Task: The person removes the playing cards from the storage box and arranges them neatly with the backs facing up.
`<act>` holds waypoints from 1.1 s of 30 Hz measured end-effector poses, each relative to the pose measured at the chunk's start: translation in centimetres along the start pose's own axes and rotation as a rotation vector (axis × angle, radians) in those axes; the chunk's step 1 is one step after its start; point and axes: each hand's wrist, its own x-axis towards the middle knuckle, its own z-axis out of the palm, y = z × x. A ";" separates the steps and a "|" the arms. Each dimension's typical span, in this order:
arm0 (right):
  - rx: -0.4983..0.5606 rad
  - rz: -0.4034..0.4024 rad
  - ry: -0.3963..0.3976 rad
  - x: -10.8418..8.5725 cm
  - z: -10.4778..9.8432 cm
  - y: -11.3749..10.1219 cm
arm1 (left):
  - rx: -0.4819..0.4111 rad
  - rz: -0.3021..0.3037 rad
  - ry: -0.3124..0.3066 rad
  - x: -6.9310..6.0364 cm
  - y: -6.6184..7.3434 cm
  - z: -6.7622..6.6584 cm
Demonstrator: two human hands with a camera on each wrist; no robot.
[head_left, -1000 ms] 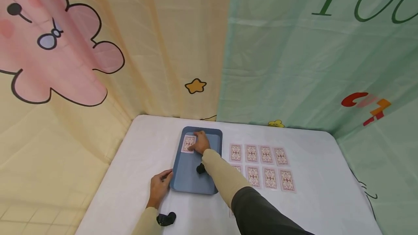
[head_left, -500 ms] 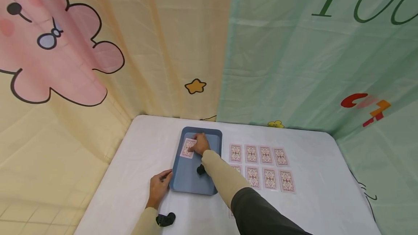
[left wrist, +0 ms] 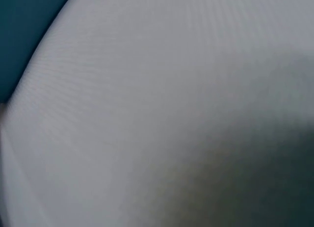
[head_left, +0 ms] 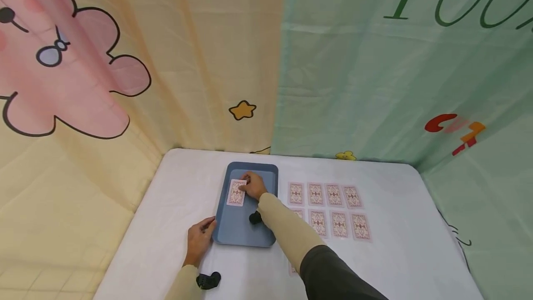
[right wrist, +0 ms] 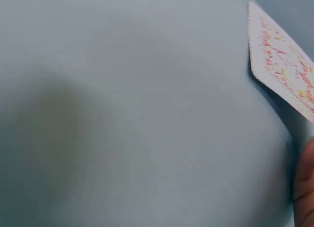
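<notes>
Over the upper left part of the blue tray (head_left: 232, 230), my right hand (head_left: 255, 186) pinches one patterned playing card (head_left: 236, 193) by its right edge. The card shows its red-and-white back. In the right wrist view the card (right wrist: 287, 60) tilts a little above the tray floor, a shadow under its edge, and a thumb (right wrist: 305, 187) shows beside it. My left hand (head_left: 198, 240) holds the tray's left rim with thumb and fingers. The left wrist view has only a corner of the tray (left wrist: 22, 35) and blurred white cloth.
To the right of the tray, several playing cards (head_left: 315, 194) lie back up in rows on the white table (head_left: 395, 244). My right forearm hides part of the lower rows. A printed curtain (head_left: 354, 82) hangs behind the table.
The card has slid a little toward me across the tray, tilting briefly on the way, and my right hand moved along with it. My left hand stayed at the rim. The head view shifted slightly.
</notes>
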 end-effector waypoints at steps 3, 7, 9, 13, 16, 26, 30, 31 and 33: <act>0.104 0.032 0.000 -0.5 -0.4 -0.1 | 0.017 -0.037 -0.022 0.1 0.1 0.1; 0.184 0.048 0.006 -1.3 -1.0 -0.1 | 0.056 -0.097 -0.074 0.1 0.3 0.0; 0.190 0.033 0.001 -1.7 -1.4 -0.3 | 0.070 -0.102 -0.077 0.2 0.3 -0.1; 0.202 -0.007 -0.011 -2.4 -2.4 -0.6 | 0.084 -0.097 -0.057 0.3 0.2 -0.2; 0.219 -0.015 -0.018 -3.1 -3.4 -0.5 | 0.087 -0.089 -0.048 0.2 0.3 -0.2; 0.236 -0.022 -0.002 -5.4 -6.8 0.9 | 0.105 -0.067 -0.050 0.4 0.5 -0.3; 0.224 -0.024 0.006 -6.4 -7.7 1.6 | 0.110 -0.070 -0.050 0.4 0.6 -0.3; 0.217 -0.026 0.007 -6.6 -8.0 1.7 | 0.111 -0.074 -0.051 0.4 0.5 -0.2; 0.201 -0.035 0.009 -7.2 -8.4 2.1 | 0.112 -0.079 -0.054 0.3 0.5 -0.2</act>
